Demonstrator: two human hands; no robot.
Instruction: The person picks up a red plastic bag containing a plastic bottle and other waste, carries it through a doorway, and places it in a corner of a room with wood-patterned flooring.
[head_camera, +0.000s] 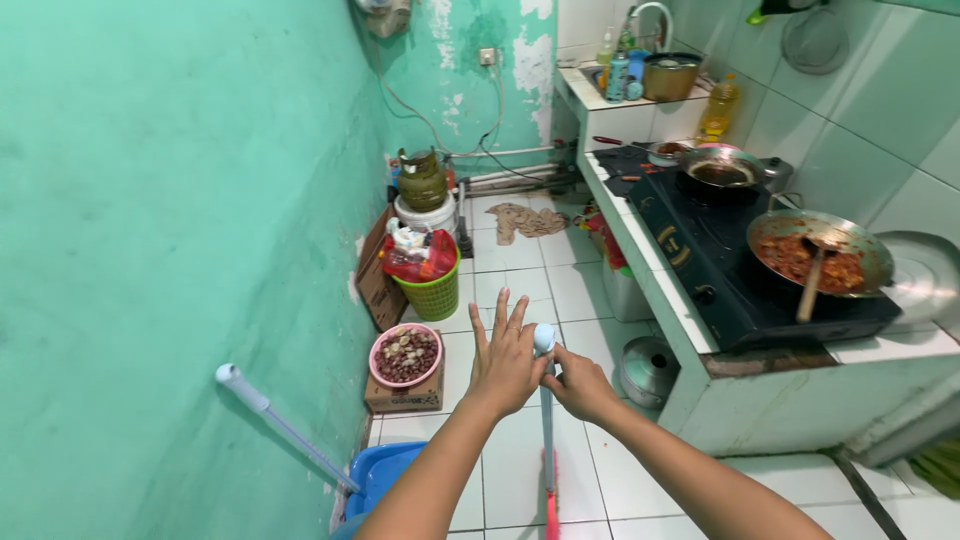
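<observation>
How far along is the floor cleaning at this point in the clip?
Barely begun, it seems. The right hand grips the upright broom handle near its top; the left hand is open beside it, fingers spread. A dustpan leans unused against the wall. The crumpled cloth on the tiled floor is not yet picked up.

broom handle (547, 420): 1 pale blue pole, rounded cap on top, upright over my white floor tiles, red at base.
</observation>
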